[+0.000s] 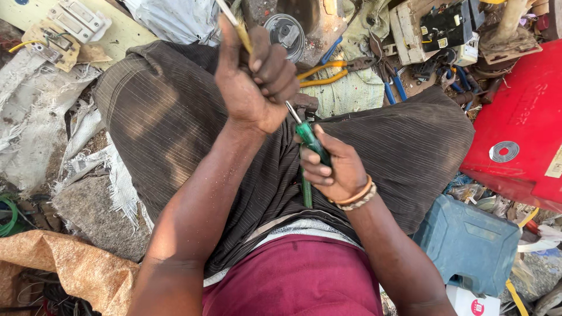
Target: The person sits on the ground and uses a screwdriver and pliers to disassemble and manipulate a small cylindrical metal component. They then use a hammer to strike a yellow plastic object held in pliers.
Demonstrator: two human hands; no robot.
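My left hand (254,79) is raised over my lap in a closed fist around a thin yellowish rod or cable (241,32) that sticks up past the frame's top. My right hand (335,167) sits lower, shut on a green-handled screwdriver (310,140). The screwdriver's metal shaft points up-left and its tip meets the underside of my left fist. What the tip touches inside the fist is hidden. Both hands hover above my knees, which are covered by dark striped cloth (158,111).
Yellow-handled pliers (325,73) and blue-handled tools (393,88) lie on the ground beyond my knees. A red metal panel (521,123) is at right, a blue plastic case (468,243) lower right. Switch plates (70,20) lie top left, torn sacking (35,123) at left.
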